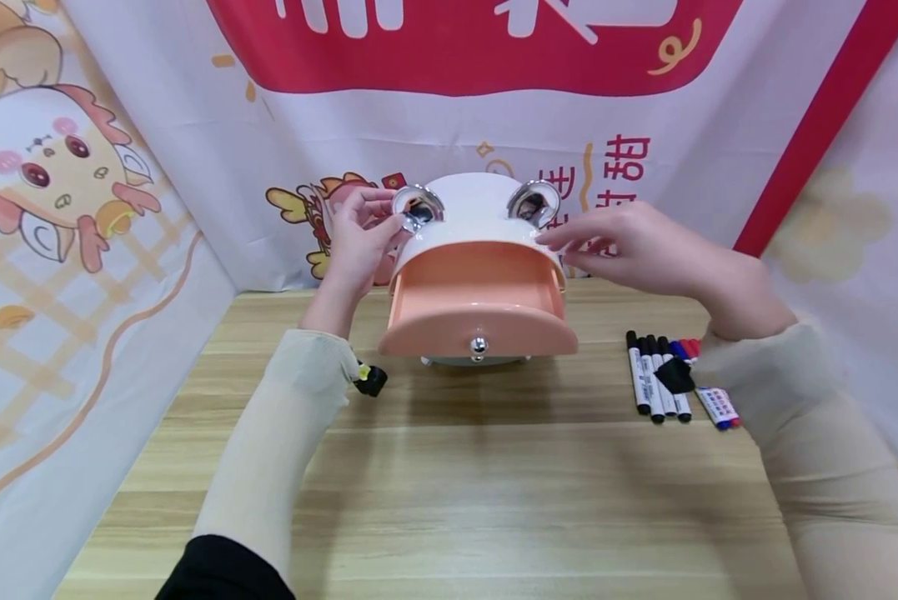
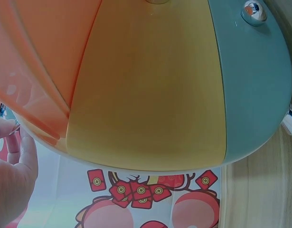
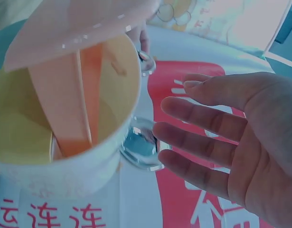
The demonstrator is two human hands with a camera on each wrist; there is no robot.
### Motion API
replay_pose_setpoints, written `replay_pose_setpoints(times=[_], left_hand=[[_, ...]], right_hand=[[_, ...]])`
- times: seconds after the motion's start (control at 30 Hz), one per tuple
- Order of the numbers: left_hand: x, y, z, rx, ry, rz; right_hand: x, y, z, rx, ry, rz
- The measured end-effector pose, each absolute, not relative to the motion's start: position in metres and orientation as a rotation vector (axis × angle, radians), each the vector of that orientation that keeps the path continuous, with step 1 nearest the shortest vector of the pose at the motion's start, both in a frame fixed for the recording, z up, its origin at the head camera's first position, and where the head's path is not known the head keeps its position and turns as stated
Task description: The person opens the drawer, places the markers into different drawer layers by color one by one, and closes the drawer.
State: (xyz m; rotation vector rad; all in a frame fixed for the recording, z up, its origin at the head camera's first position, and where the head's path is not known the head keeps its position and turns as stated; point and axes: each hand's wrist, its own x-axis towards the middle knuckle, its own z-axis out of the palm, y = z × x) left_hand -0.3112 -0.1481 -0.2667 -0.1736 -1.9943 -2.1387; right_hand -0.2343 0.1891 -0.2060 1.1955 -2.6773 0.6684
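A white cloth backdrop (image 1: 433,125), printed with a large red panel, cartoon figures and red characters, rises behind the scene. Before it lies a counter (image 1: 456,517) of pale wood grain. Two cream sleeves (image 1: 809,417) reach in from the near edge, one to each side. Between them, on the counter close to the backdrop, stands a rounded, glossy white cabinet (image 1: 474,208) with drawers. Its top drawer, an orange one with a curved front (image 1: 433,333), is pulled out; a yellow drawer front (image 2: 150,95) and a teal drawer front (image 2: 255,85) lie below, as the left wrist view shows. The right hand (image 1: 644,246) holds nothing, its extended fingers separated, just beside the round silver right-hand fitting (image 1: 534,204) on the cabinet; contact cannot be determined. The left hand (image 1: 362,233) pinches the rim of the matching silver left-hand fitting (image 1: 418,207) between thumb and fingers. White markers with black caps (image 1: 654,375) lie side by side near the right sleeve, which partly hides others with red and blue caps. A small, round silver knob (image 1: 479,344) marks the orange drawer's front.
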Motion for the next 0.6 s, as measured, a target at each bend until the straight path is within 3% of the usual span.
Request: replay_pose_setpoints(times=[0.6], left_hand=[[-0.31, -0.148, -0.266, -0.178, -1.985, -2.149]], right_hand=[[-0.229, 0.241, -0.221, 0.868, -2.873, 0.66]])
